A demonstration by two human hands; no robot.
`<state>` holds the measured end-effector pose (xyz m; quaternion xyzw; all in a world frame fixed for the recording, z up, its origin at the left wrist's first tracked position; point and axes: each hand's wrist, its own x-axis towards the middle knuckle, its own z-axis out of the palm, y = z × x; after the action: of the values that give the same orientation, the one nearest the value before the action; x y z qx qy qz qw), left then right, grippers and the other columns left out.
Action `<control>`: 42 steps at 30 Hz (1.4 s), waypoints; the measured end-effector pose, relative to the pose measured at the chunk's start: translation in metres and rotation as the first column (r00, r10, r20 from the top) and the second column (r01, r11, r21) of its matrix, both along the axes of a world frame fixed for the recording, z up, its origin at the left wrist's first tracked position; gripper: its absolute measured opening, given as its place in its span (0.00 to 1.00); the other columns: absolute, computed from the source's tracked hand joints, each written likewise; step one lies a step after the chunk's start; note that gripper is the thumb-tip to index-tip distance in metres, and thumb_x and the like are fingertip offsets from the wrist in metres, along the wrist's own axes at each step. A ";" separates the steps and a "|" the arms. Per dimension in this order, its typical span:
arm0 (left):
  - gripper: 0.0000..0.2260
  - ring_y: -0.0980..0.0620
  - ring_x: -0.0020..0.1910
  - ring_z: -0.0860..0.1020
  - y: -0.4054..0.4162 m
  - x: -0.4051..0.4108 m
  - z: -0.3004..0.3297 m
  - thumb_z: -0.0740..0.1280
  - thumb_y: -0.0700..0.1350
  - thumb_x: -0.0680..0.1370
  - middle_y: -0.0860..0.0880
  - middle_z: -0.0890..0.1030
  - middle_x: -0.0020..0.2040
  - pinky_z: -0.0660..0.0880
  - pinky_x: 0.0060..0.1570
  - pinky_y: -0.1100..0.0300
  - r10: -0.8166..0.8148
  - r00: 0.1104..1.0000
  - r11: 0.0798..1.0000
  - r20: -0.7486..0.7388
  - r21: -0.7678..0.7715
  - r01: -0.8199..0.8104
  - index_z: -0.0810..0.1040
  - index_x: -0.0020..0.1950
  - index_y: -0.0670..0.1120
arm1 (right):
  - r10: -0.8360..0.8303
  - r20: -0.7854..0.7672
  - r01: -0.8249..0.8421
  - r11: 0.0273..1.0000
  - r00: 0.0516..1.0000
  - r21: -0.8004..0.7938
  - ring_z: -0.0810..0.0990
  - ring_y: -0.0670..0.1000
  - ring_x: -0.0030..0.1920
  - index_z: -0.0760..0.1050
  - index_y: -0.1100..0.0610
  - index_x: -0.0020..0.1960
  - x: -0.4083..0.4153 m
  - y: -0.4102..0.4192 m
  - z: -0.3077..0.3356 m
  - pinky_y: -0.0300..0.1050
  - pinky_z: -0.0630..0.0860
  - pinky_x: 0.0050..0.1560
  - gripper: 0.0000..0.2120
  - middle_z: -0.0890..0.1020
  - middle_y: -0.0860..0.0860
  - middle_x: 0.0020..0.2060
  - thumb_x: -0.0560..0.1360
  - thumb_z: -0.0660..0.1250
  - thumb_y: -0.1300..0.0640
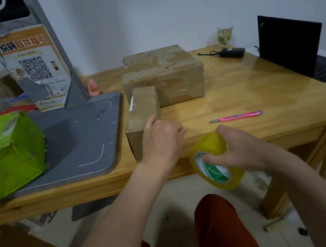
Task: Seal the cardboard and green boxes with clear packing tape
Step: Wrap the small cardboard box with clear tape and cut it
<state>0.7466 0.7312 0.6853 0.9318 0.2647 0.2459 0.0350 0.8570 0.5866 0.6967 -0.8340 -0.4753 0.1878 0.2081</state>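
Step in hand: starting a strip on the small cardboard box [142, 117] near the table [257, 94] front edge. Left hand [160, 142] rests on its near corner, fingers loosely curled, apparently steadying it. Right hand [242, 150] grips the tape roll [214, 161] just past that edge. Next: free the tape end. The green box [6, 154] waits at the left edge.

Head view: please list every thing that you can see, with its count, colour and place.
small box: 1, brown, table front
big box: 1, brown, behind small box
green box: 1, green, on grey stand, left
stand: 1, grey, table left
tape roll: 1, yellowish, at table's front edge
knife: 1, pink, table right
laptop: 1, black, far right
adapter: 1, black, table back
glass: 1, clear, table back
table: 1, wooden
left hand: on small box
right hand: holds tape roll
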 end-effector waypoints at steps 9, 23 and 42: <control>0.13 0.48 0.48 0.80 0.010 -0.004 0.019 0.65 0.50 0.81 0.48 0.84 0.45 0.75 0.53 0.51 0.082 0.985 0.955 0.150 -0.293 -0.034 0.84 0.45 0.44 | 0.126 -0.088 -0.131 0.990 0.988 -0.058 0.79 0.49 0.42 0.66 0.51 0.52 -0.019 0.006 -0.009 0.46 0.77 0.40 0.19 0.78 0.50 0.43 0.71 0.71 0.44; 0.12 0.57 0.49 0.81 0.011 -0.007 0.031 0.69 0.48 0.78 0.56 0.84 0.40 0.75 0.57 0.56 0.179 0.922 0.806 0.343 -0.589 0.063 0.83 0.36 0.49 | 0.037 -0.002 -0.037 0.990 0.999 -0.138 0.75 0.50 0.52 0.61 0.51 0.66 -0.035 0.020 -0.020 0.46 0.74 0.49 0.27 0.73 0.46 0.49 0.73 0.67 0.41; 0.07 0.55 0.39 0.74 0.017 -0.021 0.035 0.68 0.43 0.79 0.51 0.76 0.38 0.71 0.47 0.59 0.204 0.856 0.631 0.475 -0.733 0.256 0.77 0.41 0.45 | -0.022 -0.166 0.012 0.998 0.986 -0.060 0.70 0.49 0.64 0.77 0.42 0.55 -0.021 0.024 -0.028 0.52 0.71 0.64 0.21 0.72 0.45 0.64 0.65 0.75 0.39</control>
<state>0.7260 0.7481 0.7199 0.7266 0.3104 0.3474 0.5050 0.8361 0.6102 0.6688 -0.8252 -0.4433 0.2689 0.2240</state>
